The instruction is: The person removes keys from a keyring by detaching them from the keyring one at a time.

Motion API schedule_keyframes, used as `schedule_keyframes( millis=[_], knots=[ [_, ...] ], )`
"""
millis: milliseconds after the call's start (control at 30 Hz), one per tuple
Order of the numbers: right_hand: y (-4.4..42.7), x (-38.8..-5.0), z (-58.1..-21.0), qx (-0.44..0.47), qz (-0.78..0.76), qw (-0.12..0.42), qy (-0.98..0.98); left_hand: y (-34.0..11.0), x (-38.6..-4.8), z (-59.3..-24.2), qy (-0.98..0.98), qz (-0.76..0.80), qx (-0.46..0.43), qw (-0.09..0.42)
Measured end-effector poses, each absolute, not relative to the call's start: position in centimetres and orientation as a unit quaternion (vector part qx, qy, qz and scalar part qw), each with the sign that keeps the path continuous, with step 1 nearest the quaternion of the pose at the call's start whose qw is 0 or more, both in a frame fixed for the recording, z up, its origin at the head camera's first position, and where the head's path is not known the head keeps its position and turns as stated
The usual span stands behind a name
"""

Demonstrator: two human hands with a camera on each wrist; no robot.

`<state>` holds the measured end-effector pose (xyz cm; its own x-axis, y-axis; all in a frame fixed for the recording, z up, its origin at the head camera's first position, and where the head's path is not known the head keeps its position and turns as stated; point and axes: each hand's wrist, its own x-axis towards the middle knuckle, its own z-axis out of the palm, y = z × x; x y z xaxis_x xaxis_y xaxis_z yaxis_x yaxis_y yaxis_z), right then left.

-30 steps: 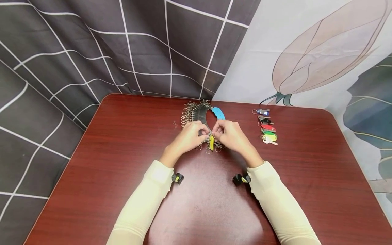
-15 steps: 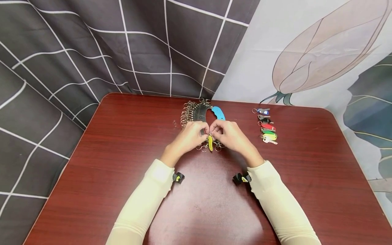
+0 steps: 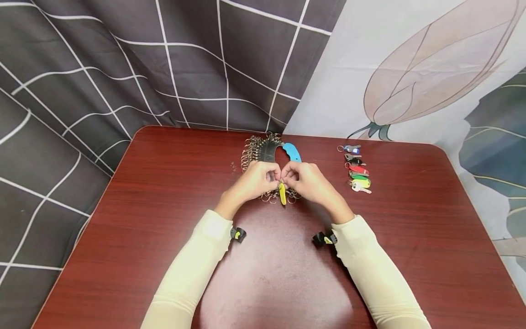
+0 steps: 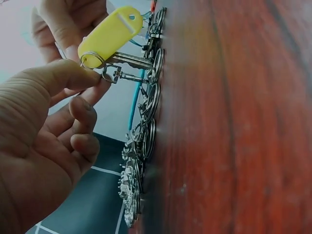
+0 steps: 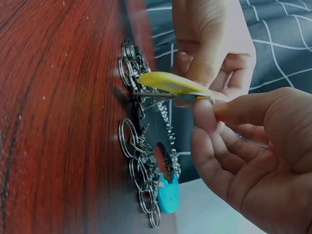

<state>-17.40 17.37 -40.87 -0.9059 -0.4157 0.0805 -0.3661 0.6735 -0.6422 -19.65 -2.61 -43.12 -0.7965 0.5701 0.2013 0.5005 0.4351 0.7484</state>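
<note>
In the head view my left hand [image 3: 260,179] and right hand [image 3: 307,181] meet over a dark curved holder [image 3: 268,151] fringed with metal clasps and rings. Thumb and finger of each pinch the small split ring [image 4: 91,52] of a yellow key tag [image 4: 108,36]. From that ring a metal key [image 4: 130,60] hangs beside the tag. A small metal clasp [image 4: 116,74] lies right at my left fingertips; whether the ring passes through it cannot be made out. In the right wrist view the tag and key stick out sideways from the pinching fingers.
The holder has a blue handle [image 3: 292,151] at its right. Several more tagged keys lie in a column to the right: blue [image 3: 352,149], black [image 3: 354,160], red [image 3: 359,170], green [image 3: 359,177] and yellow [image 3: 364,183]. A grid-patterned curtain [image 3: 197,73] hangs behind the table [image 3: 172,183].
My two hands have drawn slightly closer together, fingertips now nearly touching. The yellow tag has shifted a little left and turned more edge-on. The keys at the right lie as before.
</note>
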Motion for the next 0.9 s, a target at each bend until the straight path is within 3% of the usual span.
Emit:
schedule_keyframes(
  millis=[333, 667, 900],
  knots=[
    [17.3, -17.1, -40.44, -0.241, -0.305, 0.023, 0.921, -2.98, -19.81, -42.75, 0.86, 0.404, 0.31, 0.039],
    [17.36, -17.4, -40.76, -0.206, -0.331, 0.015, 0.921, -2.92, -19.54, -42.58, 0.854, 0.402, 0.327, 0.038],
    [17.4, -17.43, -40.76, -0.182, -0.348, 0.032, 0.919, -2.65, -19.28, -42.44, 0.872, 0.394, 0.288, 0.034]
  ],
)
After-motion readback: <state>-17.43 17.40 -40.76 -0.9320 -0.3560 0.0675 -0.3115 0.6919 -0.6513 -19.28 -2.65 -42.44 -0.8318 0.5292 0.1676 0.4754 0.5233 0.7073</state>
